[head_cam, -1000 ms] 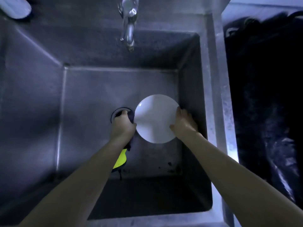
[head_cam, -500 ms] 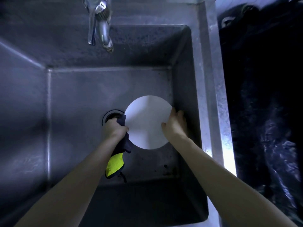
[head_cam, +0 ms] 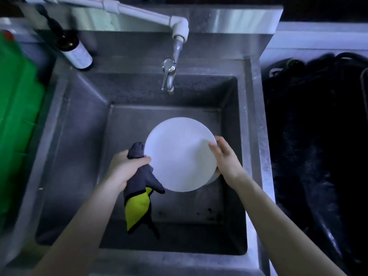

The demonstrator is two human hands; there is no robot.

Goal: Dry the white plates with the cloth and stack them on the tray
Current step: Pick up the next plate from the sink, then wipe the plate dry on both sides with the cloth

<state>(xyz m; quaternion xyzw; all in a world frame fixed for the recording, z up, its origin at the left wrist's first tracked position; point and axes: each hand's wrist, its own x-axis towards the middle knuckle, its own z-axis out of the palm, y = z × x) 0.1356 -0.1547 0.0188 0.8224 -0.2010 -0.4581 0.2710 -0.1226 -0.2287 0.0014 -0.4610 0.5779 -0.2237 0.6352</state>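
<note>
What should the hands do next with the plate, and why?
Probably slide the cloth onto the plate and wipe: the left hand grips the bunched cloth at the plate's left rim, while the right hand steadies the opposite rim.

The only camera sits on the person's head and looks forward and steeply down into the steel sink. It is close above the basin. Both forearms enter from the lower edge. The left hand, which grips the cloth, and the right hand, which holds the plate, lie near the middle. The wide lens bends the sink walls outward. The tap is at top centre, a green container fills the left margin, and a dark heap fills the right.
</note>
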